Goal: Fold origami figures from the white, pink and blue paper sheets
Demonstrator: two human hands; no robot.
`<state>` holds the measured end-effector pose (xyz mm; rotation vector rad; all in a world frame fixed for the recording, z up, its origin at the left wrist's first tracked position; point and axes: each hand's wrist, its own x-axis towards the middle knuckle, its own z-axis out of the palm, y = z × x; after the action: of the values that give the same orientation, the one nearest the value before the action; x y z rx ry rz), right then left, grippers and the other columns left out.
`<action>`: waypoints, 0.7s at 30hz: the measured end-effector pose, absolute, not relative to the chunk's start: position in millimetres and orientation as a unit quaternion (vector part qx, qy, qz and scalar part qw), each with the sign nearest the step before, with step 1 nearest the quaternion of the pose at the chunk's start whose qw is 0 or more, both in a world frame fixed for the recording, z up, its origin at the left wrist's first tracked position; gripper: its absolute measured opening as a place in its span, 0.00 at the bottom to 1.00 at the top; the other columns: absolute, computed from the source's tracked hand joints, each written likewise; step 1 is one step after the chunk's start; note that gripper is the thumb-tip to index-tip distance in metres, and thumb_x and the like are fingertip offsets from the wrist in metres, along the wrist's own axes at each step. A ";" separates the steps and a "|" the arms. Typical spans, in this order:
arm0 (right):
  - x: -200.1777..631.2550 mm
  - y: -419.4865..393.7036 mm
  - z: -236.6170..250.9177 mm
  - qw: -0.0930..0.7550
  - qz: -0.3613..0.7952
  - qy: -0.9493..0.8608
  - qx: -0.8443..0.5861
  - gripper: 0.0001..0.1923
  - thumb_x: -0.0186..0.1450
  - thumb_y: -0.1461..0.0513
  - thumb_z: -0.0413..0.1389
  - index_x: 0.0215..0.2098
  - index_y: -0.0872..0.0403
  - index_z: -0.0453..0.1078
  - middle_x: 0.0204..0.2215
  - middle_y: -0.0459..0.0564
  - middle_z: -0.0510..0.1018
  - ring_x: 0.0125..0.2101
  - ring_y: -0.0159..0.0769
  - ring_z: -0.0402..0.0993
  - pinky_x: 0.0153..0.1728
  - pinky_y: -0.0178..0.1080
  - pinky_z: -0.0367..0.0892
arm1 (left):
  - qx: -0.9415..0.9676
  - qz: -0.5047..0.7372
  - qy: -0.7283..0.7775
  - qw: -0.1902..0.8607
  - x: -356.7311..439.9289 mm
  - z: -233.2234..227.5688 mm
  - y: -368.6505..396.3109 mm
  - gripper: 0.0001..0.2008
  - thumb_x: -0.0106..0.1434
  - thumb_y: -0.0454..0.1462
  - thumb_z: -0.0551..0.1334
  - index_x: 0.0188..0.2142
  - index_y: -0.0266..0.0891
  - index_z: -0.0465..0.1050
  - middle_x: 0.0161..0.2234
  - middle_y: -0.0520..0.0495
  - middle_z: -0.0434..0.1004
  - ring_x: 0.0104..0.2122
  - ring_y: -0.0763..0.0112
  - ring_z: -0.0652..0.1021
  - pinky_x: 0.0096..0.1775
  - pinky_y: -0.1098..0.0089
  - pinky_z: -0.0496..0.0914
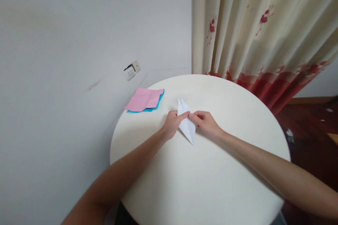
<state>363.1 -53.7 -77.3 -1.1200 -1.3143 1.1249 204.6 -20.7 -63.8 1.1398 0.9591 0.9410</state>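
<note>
A white paper folded into a long pointed diamond lies on the round white table, its tips pointing far and near. My left hand pinches its left edge near the middle. My right hand pinches the same spot from the right, so the fingertips of both hands almost meet over the paper. The hands hide the paper's middle.
A pink sheet lies on a blue sheet at the table's far left edge. A wall with a socket stands on the left, a flowered curtain behind. Dark wooden floor shows on the right.
</note>
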 end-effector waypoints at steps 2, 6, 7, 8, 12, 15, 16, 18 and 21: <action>362.0 -54.1 -83.0 0.490 0.479 -0.562 -0.463 0.22 0.56 0.46 0.62 0.27 0.58 0.73 0.21 0.46 0.72 0.23 0.30 0.63 0.24 0.34 0.58 | 0.492 0.431 0.421 0.629 204.6 -64.9 -20.0 0.18 0.49 0.45 0.74 0.33 0.32 0.79 0.31 0.41 0.81 0.29 0.64 0.79 0.32 0.67 0.70; 360.5 -54.9 -85.1 0.501 0.486 -0.553 -0.455 0.23 0.57 0.45 0.61 0.22 0.58 0.72 0.18 0.44 0.68 0.21 0.29 0.59 0.22 0.33 0.54 | 0.487 0.433 0.403 0.643 207.3 -64.0 -22.8 0.19 0.50 0.44 0.74 0.35 0.32 0.78 0.33 0.41 0.81 0.31 0.64 0.79 0.34 0.67 0.71; 360.4 -55.2 -83.3 0.508 0.487 -0.547 -0.453 0.24 0.57 0.45 0.60 0.21 0.57 0.71 0.18 0.43 0.67 0.21 0.29 0.58 0.22 0.33 0.53 | 0.485 0.429 0.391 0.654 208.2 -63.3 -23.8 0.19 0.50 0.44 0.74 0.35 0.32 0.78 0.34 0.41 0.81 0.31 0.64 0.79 0.35 0.66 0.72; 360.6 -55.5 -81.1 0.515 0.486 -0.542 -0.452 0.24 0.56 0.44 0.60 0.20 0.57 0.70 0.17 0.43 0.66 0.20 0.28 0.58 0.22 0.33 0.52 | 0.483 0.423 0.378 0.667 209.0 -62.6 -24.8 0.19 0.50 0.44 0.74 0.36 0.32 0.78 0.34 0.41 0.81 0.32 0.64 0.79 0.36 0.66 0.72; 363.2 -57.0 -71.3 0.541 0.473 -0.525 -0.455 0.25 0.55 0.43 0.60 0.17 0.56 0.67 0.16 0.42 0.61 0.20 0.28 0.54 0.22 0.34 0.50 | 0.490 0.401 0.337 0.697 210.1 -61.9 -25.6 0.21 0.51 0.44 0.73 0.40 0.32 0.78 0.37 0.40 0.81 0.36 0.63 0.79 0.40 0.65 0.71; 366.2 -57.2 -67.1 0.557 0.462 -0.510 -0.465 0.25 0.55 0.43 0.60 0.16 0.55 0.65 0.15 0.42 0.60 0.21 0.28 0.53 0.22 0.34 0.50 | 0.507 0.392 0.323 0.697 208.4 -64.8 -22.2 0.19 0.53 0.45 0.71 0.39 0.32 0.78 0.36 0.41 0.81 0.35 0.62 0.79 0.40 0.65 0.71; 367.2 -56.8 -66.7 0.562 0.457 -0.506 -0.468 0.26 0.55 0.43 0.60 0.16 0.55 0.65 0.15 0.42 0.60 0.21 0.28 0.53 0.22 0.34 0.50 | 0.516 0.391 0.324 0.690 207.5 -66.3 -20.6 0.19 0.54 0.46 0.71 0.37 0.32 0.79 0.35 0.41 0.81 0.35 0.62 0.79 0.40 0.65 0.71; 368.7 -55.5 -67.0 0.570 0.447 -0.501 -0.474 0.25 0.55 0.43 0.59 0.16 0.55 0.65 0.15 0.42 0.61 0.21 0.28 0.53 0.22 0.35 0.51 | 0.535 0.392 0.335 0.669 205.7 -69.7 -17.3 0.18 0.55 0.47 0.70 0.33 0.33 0.79 0.33 0.42 0.81 0.34 0.63 0.79 0.40 0.65 0.72; 369.6 -52.8 -69.8 0.564 0.452 -0.502 -0.476 0.24 0.55 0.44 0.60 0.18 0.56 0.68 0.16 0.43 0.64 0.21 0.29 0.55 0.22 0.35 0.53 | 0.561 0.398 0.368 0.626 203.2 -73.9 -13.7 0.18 0.55 0.49 0.69 0.30 0.33 0.79 0.30 0.43 0.81 0.32 0.63 0.79 0.38 0.65 0.72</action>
<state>369.6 -52.8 -69.8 -1.1206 -1.1806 1.0630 203.2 -13.7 -73.9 1.2858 0.8448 0.9124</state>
